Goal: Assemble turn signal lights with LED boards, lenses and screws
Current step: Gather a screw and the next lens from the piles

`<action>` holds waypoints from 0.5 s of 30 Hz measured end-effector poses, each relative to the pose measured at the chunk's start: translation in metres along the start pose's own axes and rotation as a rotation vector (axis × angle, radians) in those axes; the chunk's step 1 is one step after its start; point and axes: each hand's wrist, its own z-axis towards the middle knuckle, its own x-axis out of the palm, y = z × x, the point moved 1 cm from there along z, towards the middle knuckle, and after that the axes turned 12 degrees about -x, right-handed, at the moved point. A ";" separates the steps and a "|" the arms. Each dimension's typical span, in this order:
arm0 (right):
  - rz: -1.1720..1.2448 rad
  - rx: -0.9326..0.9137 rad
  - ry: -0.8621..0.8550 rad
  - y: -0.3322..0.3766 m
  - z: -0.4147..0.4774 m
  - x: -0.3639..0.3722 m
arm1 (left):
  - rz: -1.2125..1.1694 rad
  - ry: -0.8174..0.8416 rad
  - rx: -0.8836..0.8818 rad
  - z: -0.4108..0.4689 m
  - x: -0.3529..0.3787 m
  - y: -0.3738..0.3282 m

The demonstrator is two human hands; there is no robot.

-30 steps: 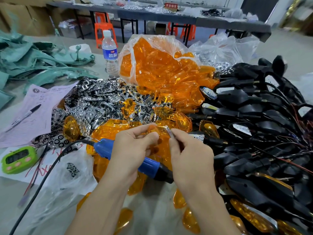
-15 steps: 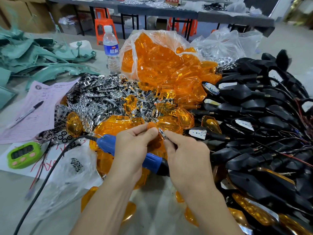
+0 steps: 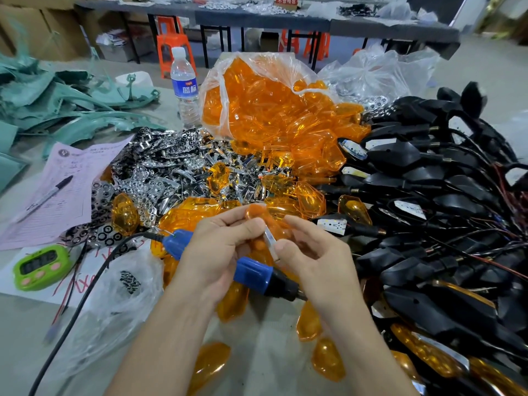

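Two grips at frame centre. Left hand [image 3: 225, 252] pinches a translucent orange plastic lens [image 3: 258, 217] with thumb and curled fingers. Right hand [image 3: 317, 261] pinches a narrow chrome reflector strip [image 3: 271, 242], its end against the lens. Reads as seating the insert in the lens. Hold the lens by its edges, line the strip up with the cavity before pressing, and don't force it: thin chrome probably bends. Blue corded electric screwdriver [image 3: 253, 271] lies under the hands. Chrome insert pile [image 3: 171, 172] sits at centre left, bagged orange lenses [image 3: 263, 110] at upper centre, black housings [image 3: 428, 181] at right, all on the tabletop [image 3: 265, 338].
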 end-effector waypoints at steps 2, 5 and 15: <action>0.204 0.026 0.086 0.002 -0.002 0.002 | -0.003 0.032 -0.001 -0.001 0.000 0.000; 0.221 -0.043 0.091 0.004 -0.004 0.003 | 0.000 0.026 0.029 -0.001 0.002 0.001; 0.303 0.018 -0.037 -0.004 0.000 0.008 | 0.071 -0.052 0.073 -0.002 0.009 0.001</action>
